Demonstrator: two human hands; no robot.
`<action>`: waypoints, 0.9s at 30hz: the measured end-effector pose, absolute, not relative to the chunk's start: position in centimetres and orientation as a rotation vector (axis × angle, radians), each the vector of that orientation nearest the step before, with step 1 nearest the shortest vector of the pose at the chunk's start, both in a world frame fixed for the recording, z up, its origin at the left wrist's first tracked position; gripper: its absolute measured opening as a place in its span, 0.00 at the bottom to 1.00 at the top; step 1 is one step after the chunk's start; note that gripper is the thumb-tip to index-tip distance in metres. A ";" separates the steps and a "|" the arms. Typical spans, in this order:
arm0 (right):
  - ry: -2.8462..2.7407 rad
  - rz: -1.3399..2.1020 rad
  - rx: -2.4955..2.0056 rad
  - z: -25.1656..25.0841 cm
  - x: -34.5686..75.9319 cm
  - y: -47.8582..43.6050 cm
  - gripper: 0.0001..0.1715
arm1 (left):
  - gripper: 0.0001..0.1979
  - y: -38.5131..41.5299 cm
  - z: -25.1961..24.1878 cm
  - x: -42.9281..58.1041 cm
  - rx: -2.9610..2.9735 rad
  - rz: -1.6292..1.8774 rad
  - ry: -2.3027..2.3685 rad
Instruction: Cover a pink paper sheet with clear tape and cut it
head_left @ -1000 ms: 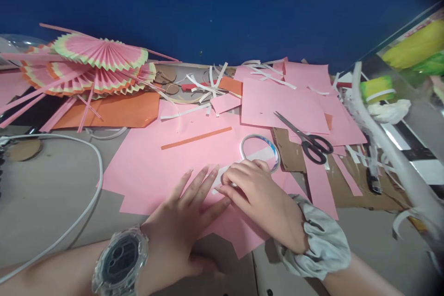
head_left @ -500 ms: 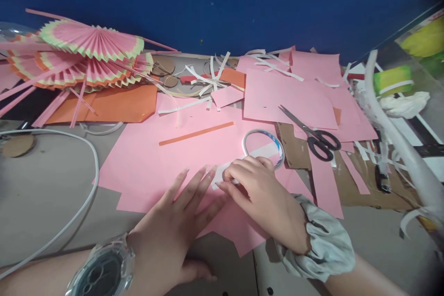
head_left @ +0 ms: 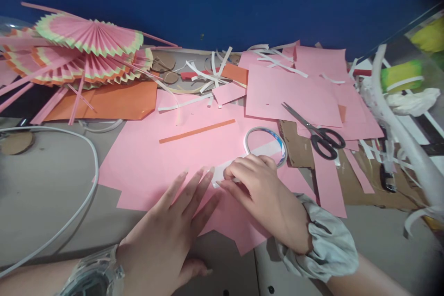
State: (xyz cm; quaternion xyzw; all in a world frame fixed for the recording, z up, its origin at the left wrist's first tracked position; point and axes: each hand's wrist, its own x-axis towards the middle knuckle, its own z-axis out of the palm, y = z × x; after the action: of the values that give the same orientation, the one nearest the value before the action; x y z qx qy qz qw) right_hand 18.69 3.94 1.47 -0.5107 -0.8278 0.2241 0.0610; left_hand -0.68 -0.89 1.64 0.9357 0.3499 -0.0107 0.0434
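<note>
My left hand lies flat with fingers stretched out on a large pink paper sheet, pressing it down. My right hand is curled beside it, fingertips pinching a white strip of tape against the paper. That strip leads to a thin roll of double-sided tape lying just beyond my right knuckles. An orange paper strip rests on the pink sheet further back. A clear watch is on my left wrist and a grey scrunchie on my right.
Black-handled scissors lie on pink sheets at right. Folded pink paper fans and orange paper sit at back left. A white cable curves across the grey table. White paper scraps and brown cardboard are scattered around.
The view has shifted slightly downward and left. Both hands stay in nearly the same place on the pink sheet, the right still pinching the tape strip.
</note>
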 end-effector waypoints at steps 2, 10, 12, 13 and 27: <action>-2.511 0.674 -1.539 1.5 18.7 4.0 0.11 | 0.51 -1.0 1.7 -0.7 2.856 -0.048 1.064; -2.511 0.704 -1.552 1.6 18.6 3.9 0.12 | 0.49 -1.4 1.4 -0.8 2.877 -0.159 1.076; -2.516 0.691 -1.552 1.6 18.6 3.9 0.12 | 0.48 -1.4 1.5 -0.8 2.885 -0.166 1.071; -2.518 0.680 -1.549 1.6 18.6 3.9 0.13 | 0.47 -1.3 1.5 -0.7 2.892 -0.166 1.071; -2.524 0.641 -1.529 1.4 18.6 3.9 0.12 | 0.48 -1.2 1.5 -0.6 2.902 -0.173 1.028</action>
State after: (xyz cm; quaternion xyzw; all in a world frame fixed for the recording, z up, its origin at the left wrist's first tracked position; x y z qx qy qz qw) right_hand 18.64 3.86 1.44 -0.5052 -0.8344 0.2118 0.0608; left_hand -0.60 -1.23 1.49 0.9407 0.3333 -0.0561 0.0289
